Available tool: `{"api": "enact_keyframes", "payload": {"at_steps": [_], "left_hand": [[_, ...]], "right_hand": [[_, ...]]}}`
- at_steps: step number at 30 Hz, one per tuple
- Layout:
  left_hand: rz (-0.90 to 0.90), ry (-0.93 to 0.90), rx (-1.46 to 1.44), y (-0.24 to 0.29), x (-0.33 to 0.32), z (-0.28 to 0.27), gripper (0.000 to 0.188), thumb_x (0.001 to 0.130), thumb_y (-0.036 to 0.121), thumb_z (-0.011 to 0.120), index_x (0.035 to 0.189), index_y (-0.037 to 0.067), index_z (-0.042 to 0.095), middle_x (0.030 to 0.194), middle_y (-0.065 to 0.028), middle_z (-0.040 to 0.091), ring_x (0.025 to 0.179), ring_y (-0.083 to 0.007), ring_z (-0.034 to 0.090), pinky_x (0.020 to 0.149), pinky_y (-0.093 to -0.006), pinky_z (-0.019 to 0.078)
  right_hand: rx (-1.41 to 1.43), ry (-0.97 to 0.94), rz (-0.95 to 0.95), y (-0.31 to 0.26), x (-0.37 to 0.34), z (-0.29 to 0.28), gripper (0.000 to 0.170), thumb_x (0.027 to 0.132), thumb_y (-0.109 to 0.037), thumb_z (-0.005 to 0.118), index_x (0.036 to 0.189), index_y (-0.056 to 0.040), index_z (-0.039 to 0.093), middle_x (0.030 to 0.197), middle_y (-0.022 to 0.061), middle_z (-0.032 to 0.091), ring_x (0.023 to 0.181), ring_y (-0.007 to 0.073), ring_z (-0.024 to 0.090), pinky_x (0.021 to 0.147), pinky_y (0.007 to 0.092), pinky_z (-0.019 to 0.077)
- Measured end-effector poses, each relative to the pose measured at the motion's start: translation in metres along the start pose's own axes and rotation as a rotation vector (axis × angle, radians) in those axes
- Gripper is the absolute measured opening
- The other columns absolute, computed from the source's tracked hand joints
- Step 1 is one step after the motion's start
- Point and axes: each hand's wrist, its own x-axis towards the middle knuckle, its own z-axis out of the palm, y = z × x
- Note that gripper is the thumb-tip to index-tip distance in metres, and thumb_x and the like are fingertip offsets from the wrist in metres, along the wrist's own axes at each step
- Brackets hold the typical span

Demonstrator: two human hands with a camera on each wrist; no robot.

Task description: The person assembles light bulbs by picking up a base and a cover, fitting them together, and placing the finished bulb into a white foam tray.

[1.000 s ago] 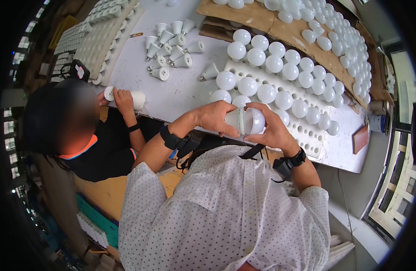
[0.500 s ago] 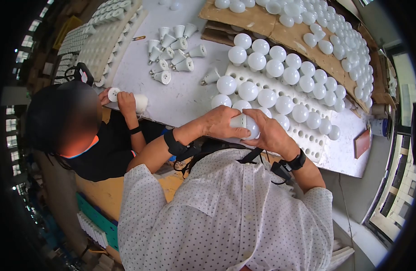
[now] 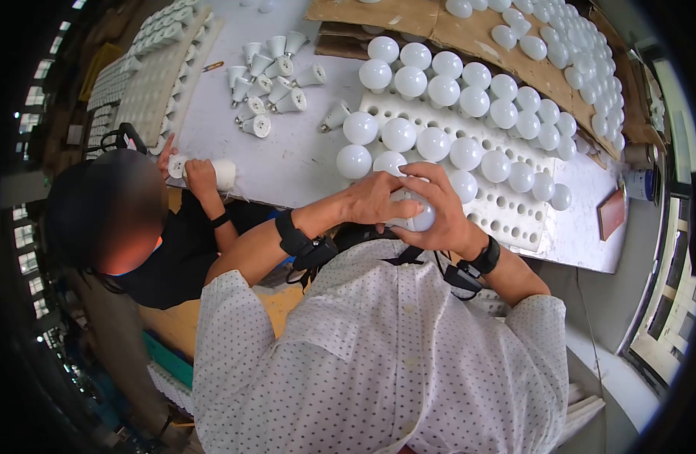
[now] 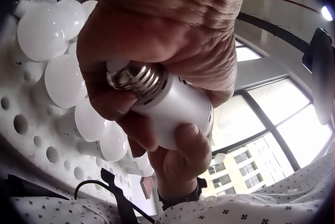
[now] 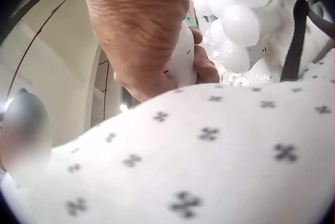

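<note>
Both hands hold one white bulb (image 3: pixel 421 219) close to the shirt front, at the table's near edge. My left hand (image 3: pixel 372 200) curls round its base part; in the left wrist view the silver screw cap (image 4: pixel 138 79) shows between the fingers of the left hand (image 4: pixel 157 41), with the white body (image 4: pixel 180 111) below it. My right hand (image 3: pixel 446 216) grips the round dome end. The right wrist view shows the right hand (image 5: pixel 141 30) wrapped over the white body (image 5: pixel 183 59), most of which it hides.
A foam tray (image 3: pixel 507 219) with rows of domed bulbs (image 3: pixel 433 142) lies just beyond the hands. Loose bulb bases (image 3: pixel 278 89) lie on the table (image 3: pixel 287 163) at left centre. Cardboard (image 3: pixel 408 19) holds more domes behind. Another person (image 3: pixel 136 219) works at the left.
The bulb has turned and sits deeper between the hands, its base now largely covered by the left fingers. The head view has shifted slightly. The person at the left still handles a white part.
</note>
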Motion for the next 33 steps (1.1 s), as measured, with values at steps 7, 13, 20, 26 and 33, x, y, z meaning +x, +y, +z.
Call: {"api": "enact_keyframes", "payload": {"at_steps": [7,13,20,26,33], "left_hand": [[0.136,0.016,0.215,-0.007,0.004,0.019,0.049,0.068,0.036,0.066,0.092,-0.007,0.059,0.083,-0.0119,0.063,0.073,-0.0182,0.061,0.064,-0.0302,0.0493],[0.071,0.000,0.077,0.001,0.011,0.029,0.052,0.068,0.039,0.066,0.094,-0.005,0.059,0.081,-0.0113,0.063,0.077,-0.0173,0.061,0.067,-0.0292,0.0480],[0.165,-0.057,-0.046,-0.006,0.035,0.031,0.060,0.078,0.047,0.061,0.107,-0.005,0.054,0.091,-0.0126,0.062,0.081,-0.0181,0.061,0.070,-0.0301,0.0479],[0.149,0.622,-0.261,-0.043,-0.014,-0.009,0.026,0.086,0.010,0.052,0.108,-0.004,0.052,0.108,-0.0155,0.060,0.089,-0.0162,0.061,0.068,-0.0247,0.0463],[0.089,1.207,-0.217,-0.157,-0.017,-0.020,0.021,0.083,-0.002,0.047,0.103,0.001,0.054,0.103,-0.0077,0.062,0.091,-0.0154,0.060,0.068,-0.0235,0.0457]], "right_hand": [[0.129,0.081,-0.067,0.000,-0.017,-0.001,0.040,0.056,-0.001,0.064,0.095,-0.0052,0.056,0.095,0.0092,0.051,0.084,0.0255,0.050,0.071,0.0337,0.0438],[0.134,0.069,-0.014,0.005,-0.026,-0.009,0.035,0.056,-0.001,0.065,0.089,-0.0054,0.055,0.092,0.0102,0.051,0.080,0.0257,0.050,0.068,0.0329,0.0431],[0.158,0.180,0.366,-0.005,-0.050,-0.036,0.059,0.058,-0.004,0.074,0.109,-0.0057,0.043,0.106,0.0124,0.047,0.098,0.0233,0.049,0.082,0.0341,0.0419],[-0.564,0.420,0.427,0.020,-0.100,-0.086,0.053,0.055,-0.001,0.074,0.104,-0.0054,0.053,0.108,0.0158,0.047,0.099,0.0305,0.048,0.083,0.0386,0.0435],[-0.768,0.126,0.574,0.051,-0.098,-0.054,0.061,0.057,-0.007,0.074,0.114,-0.0095,0.052,0.117,0.0186,0.041,0.111,0.0369,0.040,0.091,0.0448,0.0379]]}}
